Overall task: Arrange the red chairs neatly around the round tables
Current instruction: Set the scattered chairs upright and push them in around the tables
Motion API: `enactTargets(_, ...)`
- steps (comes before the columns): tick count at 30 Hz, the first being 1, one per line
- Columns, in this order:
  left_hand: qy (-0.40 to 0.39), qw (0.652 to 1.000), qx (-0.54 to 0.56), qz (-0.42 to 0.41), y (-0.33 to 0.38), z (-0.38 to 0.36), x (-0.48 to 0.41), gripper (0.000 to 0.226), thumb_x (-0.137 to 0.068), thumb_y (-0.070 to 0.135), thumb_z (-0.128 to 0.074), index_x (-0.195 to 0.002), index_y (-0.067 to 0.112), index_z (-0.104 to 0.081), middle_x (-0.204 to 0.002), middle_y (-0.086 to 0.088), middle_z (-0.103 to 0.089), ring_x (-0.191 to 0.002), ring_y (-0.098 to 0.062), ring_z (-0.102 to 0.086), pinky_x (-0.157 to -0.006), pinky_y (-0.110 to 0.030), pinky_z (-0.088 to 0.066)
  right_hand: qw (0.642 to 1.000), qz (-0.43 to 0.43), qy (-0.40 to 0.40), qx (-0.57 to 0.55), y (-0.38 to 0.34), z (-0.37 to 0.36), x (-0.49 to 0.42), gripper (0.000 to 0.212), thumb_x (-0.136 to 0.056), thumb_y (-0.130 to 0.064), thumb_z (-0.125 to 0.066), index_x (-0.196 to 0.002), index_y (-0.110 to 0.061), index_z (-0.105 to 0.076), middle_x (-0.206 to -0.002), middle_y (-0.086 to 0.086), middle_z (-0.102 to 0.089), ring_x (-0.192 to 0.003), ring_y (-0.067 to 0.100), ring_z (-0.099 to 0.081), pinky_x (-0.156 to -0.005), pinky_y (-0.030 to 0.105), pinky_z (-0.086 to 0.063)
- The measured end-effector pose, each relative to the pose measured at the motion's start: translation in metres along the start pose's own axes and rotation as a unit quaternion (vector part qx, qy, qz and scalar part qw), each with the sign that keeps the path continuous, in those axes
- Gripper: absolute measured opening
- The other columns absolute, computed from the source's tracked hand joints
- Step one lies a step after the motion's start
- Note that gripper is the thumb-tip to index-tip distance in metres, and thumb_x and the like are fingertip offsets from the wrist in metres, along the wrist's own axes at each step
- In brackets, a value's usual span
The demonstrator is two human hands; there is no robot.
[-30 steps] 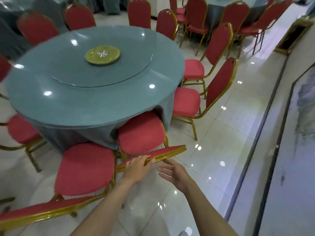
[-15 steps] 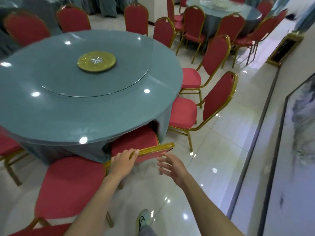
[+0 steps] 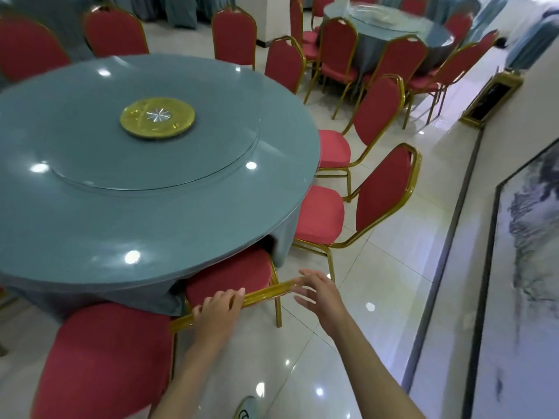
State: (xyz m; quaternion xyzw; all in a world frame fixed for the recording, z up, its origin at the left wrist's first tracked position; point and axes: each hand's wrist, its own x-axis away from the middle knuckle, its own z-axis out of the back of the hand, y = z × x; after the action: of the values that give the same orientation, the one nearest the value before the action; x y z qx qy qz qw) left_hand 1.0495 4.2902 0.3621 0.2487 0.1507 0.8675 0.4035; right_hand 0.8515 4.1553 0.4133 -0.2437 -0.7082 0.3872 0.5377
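The left hand (image 3: 218, 306) grips the gold top rail of a red chair (image 3: 233, 275) at the round worktop's (image 3: 151, 213) five o'clock edge, its seat tucked under the cloth. The right hand (image 3: 320, 293) hovers spread wide by the rail's right end; whether it touches, I cannot tell.
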Motion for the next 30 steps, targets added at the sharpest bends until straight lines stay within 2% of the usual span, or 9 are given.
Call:
enactTargets(4,-0.036,0.999,0.0,-0.036,0.035,-0.006,-0.006,0.04,-0.105,0.059,-0.023,-0.106,0.041,-0.058,-0.102,0.017,-0.057,-0.101,-0.013,-0.055,-0.092,-0.042,-0.033,1.0,0.012,0.016,-0.012,-0.018,0.019,-0.01,0.024,-0.105,-0.023,-0.055,-0.121,-0.011,-0.067,-0.107,0.013,-0.077,-0.1,0.029,-0.076,-0.089,0.041,-0.062)
enactTargets(8,-0.043,0.997,0.009,-0.069,0.08,-0.017,-0.023,0.026,-0.106,0.05,-0.035,-0.111,0.042,-0.059,-0.104,0.023,-0.059,-0.095,-0.004,-0.053,-0.089,-0.035,-0.037,0.999,0.019,0.035,-0.023,-0.035,0.061,-0.025,0.022,-0.104,-0.024,-0.057,-0.119,-0.013,-0.069,-0.104,0.012,-0.078,-0.099,0.028,-0.076,-0.085,0.038,-0.063)
enactTargets(11,-0.05,0.992,0.099,-0.051,0.115,-0.029,-0.042,0.018,-0.105,0.04,-0.048,-0.105,0.037,-0.065,-0.1,0.021,-0.064,-0.091,0.002,-0.059,-0.083,-0.03,-0.049,0.998,0.023,0.044,-0.03,-0.047,0.102,-0.041,0.022,-0.103,-0.025,-0.059,-0.118,-0.013,-0.07,-0.104,0.013,-0.077,-0.099,0.03,-0.075,-0.087,0.04,-0.063)
enactTargets(15,-0.057,0.981,0.181,-0.04,0.171,-0.05,-0.062,0.014,-0.101,0.029,-0.058,-0.097,0.033,-0.07,-0.09,0.015,-0.072,-0.084,0.001,-0.065,-0.07,-0.016,-0.048,0.998,0.023,0.048,-0.043,-0.067,0.163,-0.066,0.022,-0.104,-0.024,-0.057,-0.118,-0.012,-0.069,-0.106,0.013,-0.077,-0.1,0.03,-0.075,-0.086,0.04,-0.062)
enactTargets(18,-0.053,0.971,0.23,-0.034,0.222,-0.067,-0.07,0.014,-0.1,0.024,-0.061,-0.095,0.03,-0.073,-0.086,0.012,-0.074,-0.08,-0.002,-0.067,-0.076,-0.026,-0.056,0.997,0.018,0.047,-0.053,-0.091,0.214,-0.082,0.021,-0.104,-0.022,-0.056,-0.118,-0.012,-0.069,-0.106,0.013,-0.077,-0.1,0.03,-0.075,-0.082,0.037,-0.061)
enactTargets(20,-0.051,0.969,0.24,-0.037,0.258,-0.077,-0.075,0.016,-0.1,0.023,-0.06,-0.096,0.03,-0.074,-0.088,0.017,-0.075,-0.084,0.001,-0.068,-0.079,-0.028,-0.054,0.997,0.021,0.049,-0.058,-0.109,0.247,-0.091,0.021,-0.104,-0.021,-0.056,-0.118,-0.011,-0.068,-0.105,0.013,-0.077,-0.101,0.032,-0.075,-0.082,0.037,-0.061)
enactTargets(25,-0.055,0.961,0.269,-0.043,0.34,-0.106,-0.09,0.02,-0.102,0.02,-0.059,-0.099,0.031,-0.075,-0.094,0.006,-0.077,-0.089,-0.008,-0.071,-0.086,-0.034,-0.055,0.995,0.043,0.052,-0.077,-0.152,0.32,-0.108,0.021,-0.105,-0.019,-0.054,-0.117,-0.011,-0.068,-0.107,0.016,-0.076,-0.095,0.028,-0.074,-0.084,0.038,-0.06)
enactTargets(28,-0.071,0.959,0.266,-0.059,0.381,-0.119,-0.103,0.022,-0.102,0.017,-0.059,-0.097,0.03,-0.075,-0.092,0.003,-0.077,-0.087,-0.013,-0.072,-0.087,-0.039,-0.055,0.993,0.053,0.061,-0.086,-0.167,0.35,-0.115,0.021,-0.105,-0.02,-0.054,-0.116,-0.012,-0.069,-0.106,0.016,-0.077,-0.098,0.029,-0.075,-0.09,0.045,-0.059)
enactTargets(30,-0.081,0.959,0.263,-0.071,0.407,-0.124,-0.115,0.025,-0.103,0.017,-0.059,-0.094,0.033,-0.076,-0.092,0.003,-0.077,-0.087,-0.014,-0.072,-0.088,-0.04,-0.056,0.992,0.053,0.069,-0.096,-0.175,0.369,-0.121,0.02,-0.105,-0.02,-0.054,-0.115,-0.012,-0.07,-0.105,0.016,-0.077,-0.1,0.031,-0.074,-0.087,0.044,-0.059)
